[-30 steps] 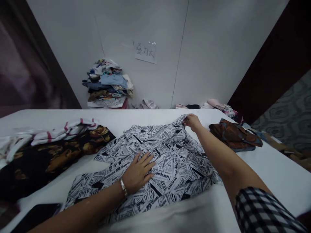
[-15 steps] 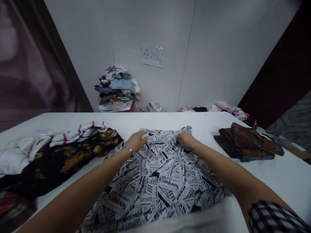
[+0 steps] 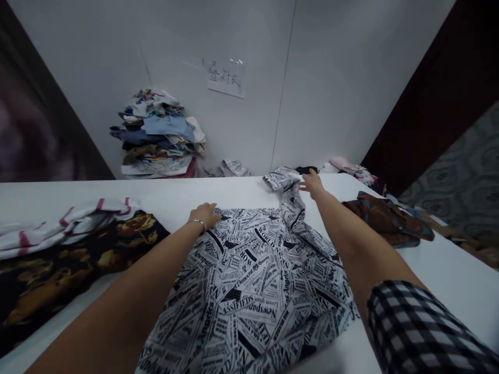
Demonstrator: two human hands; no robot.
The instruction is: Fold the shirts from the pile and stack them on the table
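Table (image 3: 234, 192), white, lower half; sign (image 3: 226, 79) on wall (image 3: 335, 88), upper centre; shirt (image 3: 253, 280), lower centre; left hand (image 3: 204, 214) at its edge, grip unclear; right hand (image 3: 312, 184) splayed.

Left hand (image 3: 205, 215): back uppermost, fingers directed inward; whether the fingertips pinch cannot be discerned. Behind it, the left forearm (image 3: 132, 291) slants back and outward. Right hand (image 3: 313, 185): farther forward, well apart from the left hand, its fingers parted and pointing inward. Behind it, the right forearm (image 3: 356, 239) slants back and outward.
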